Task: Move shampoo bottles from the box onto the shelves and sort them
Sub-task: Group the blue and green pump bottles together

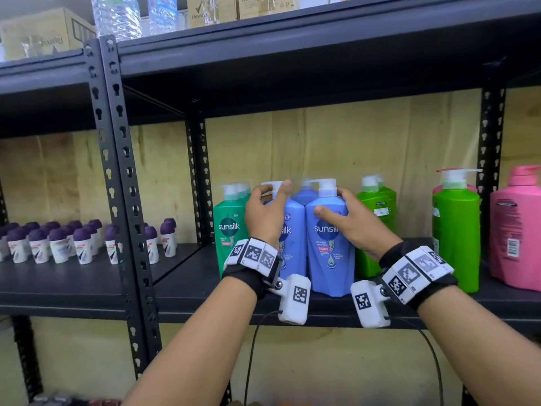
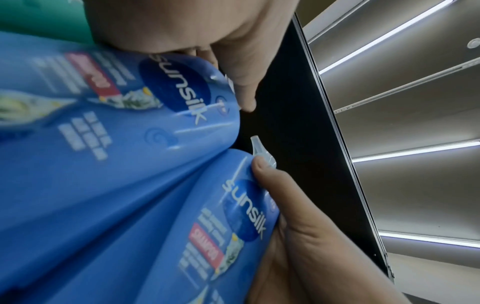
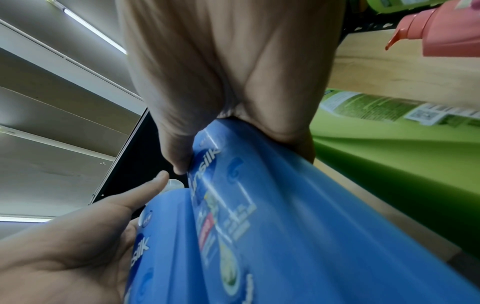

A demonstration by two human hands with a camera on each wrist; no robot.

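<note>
1. Step in hand, as judged: seating two blue shampoo bottles side by side on the shelf [image 1: 187, 284], in the blue group near its front edge
2. The left hand [image 1: 265, 213] wraps the shoulder of the left blue bottle [image 1: 292, 235], thumb in front and fingers reaching up by its pump
3. The right hand [image 1: 349, 219] grips the right blue bottle [image 1: 329, 253] at the shoulder, thumb across the label, fingers behind
4. Both bottles stand upright on the shelf, touching each other
5. Press the two bases flat and square the labels to the front edge before letting go; release one hand at a time so neither tall bottle tips
6. Keep the gap to the dark green bottle [image 1: 229, 227] and the light green bottle [image 1: 373, 218] on either side
7. Count on this shelf: at least three blue (one pump [image 1: 306, 186] behind), about two dark green, three light green, one pink bottle [image 1: 516, 230]
8. The box is not in view
</note>
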